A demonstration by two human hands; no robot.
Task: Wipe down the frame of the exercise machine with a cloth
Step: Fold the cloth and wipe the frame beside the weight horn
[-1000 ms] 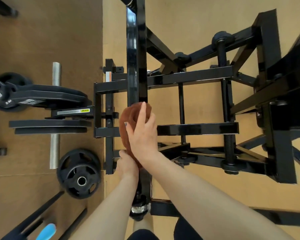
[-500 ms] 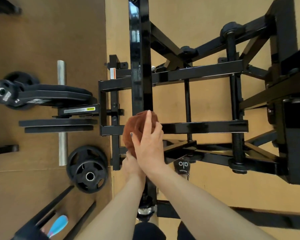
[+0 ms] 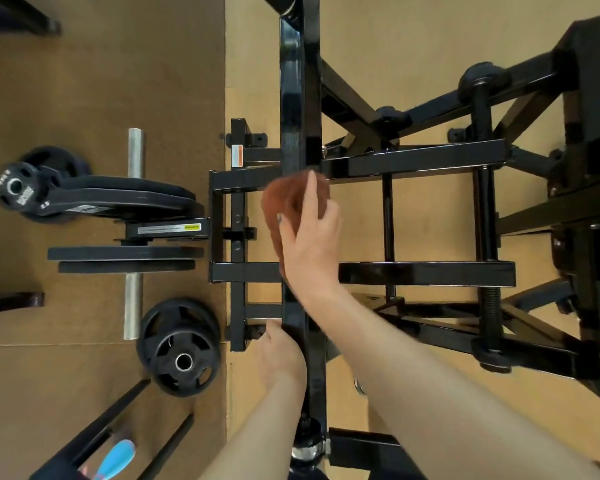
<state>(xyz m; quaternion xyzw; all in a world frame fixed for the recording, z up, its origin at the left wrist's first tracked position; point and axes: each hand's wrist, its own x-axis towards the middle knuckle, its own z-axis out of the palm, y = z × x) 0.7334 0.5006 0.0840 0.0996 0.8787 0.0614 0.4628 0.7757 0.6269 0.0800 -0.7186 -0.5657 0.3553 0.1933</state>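
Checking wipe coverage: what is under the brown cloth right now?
The brown cloth, held by the right hand, lies on the black frame bar. The bar shows above and below it; the stretch beneath is covered.

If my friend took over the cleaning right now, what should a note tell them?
Right hand: holds the brown cloth against the long black bar of the machine, fingers over it.
Left hand: grips the same bar lower down, nearer the body, steadying it.
Done: cannot tell which parts are already clean; the bar shows no clear mark.
Left: run the cloth along the rest of the bar, then the crossbars to the right.
Weight plates lie on the floor to the left, out of the way.
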